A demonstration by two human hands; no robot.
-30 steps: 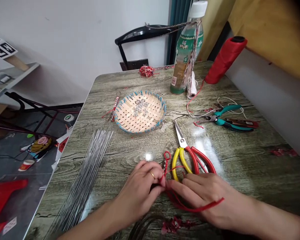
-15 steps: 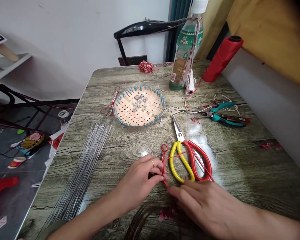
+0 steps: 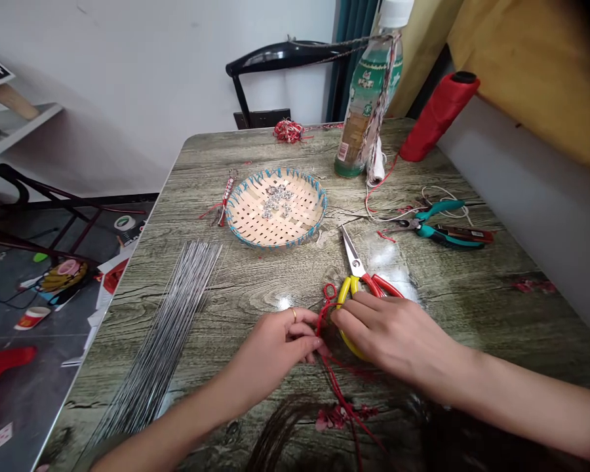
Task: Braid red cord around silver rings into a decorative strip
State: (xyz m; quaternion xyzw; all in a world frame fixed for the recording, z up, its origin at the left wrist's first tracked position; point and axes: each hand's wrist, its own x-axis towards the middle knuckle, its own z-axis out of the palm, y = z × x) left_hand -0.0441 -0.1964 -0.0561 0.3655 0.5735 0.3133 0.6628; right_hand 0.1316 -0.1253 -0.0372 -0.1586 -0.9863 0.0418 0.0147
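My left hand (image 3: 280,344), with a ring on one finger, pinches a red cord (image 3: 335,387) between thumb and fingers. Just above those fingertips the cord ends in a small round loop (image 3: 330,291), and long strands trail below toward the table's near edge. My right hand (image 3: 398,334) is closed at the cord's short upper end, thumb and fingertips together; the exact grip is partly hidden. Under this hand lie scissors (image 3: 356,265) with one yellow and one red handle, blades pointing away, handles mostly covered.
A woven basket (image 3: 246,226) holds small silvery pieces. Thin metal wires (image 3: 177,321) lie at left, a braided piece (image 3: 227,196) beside the basket. Behind stand a bottle (image 3: 358,124) and red thread spool (image 3: 440,118). Teal-handled pliers (image 3: 445,234) lie right. Dark hair (image 3: 275,432) hangs at the bottom.
My right hand has moved up and away from me, from the cord's lower strands to its short upper end, now covering the scissor handles. My left hand keeps its pinch.
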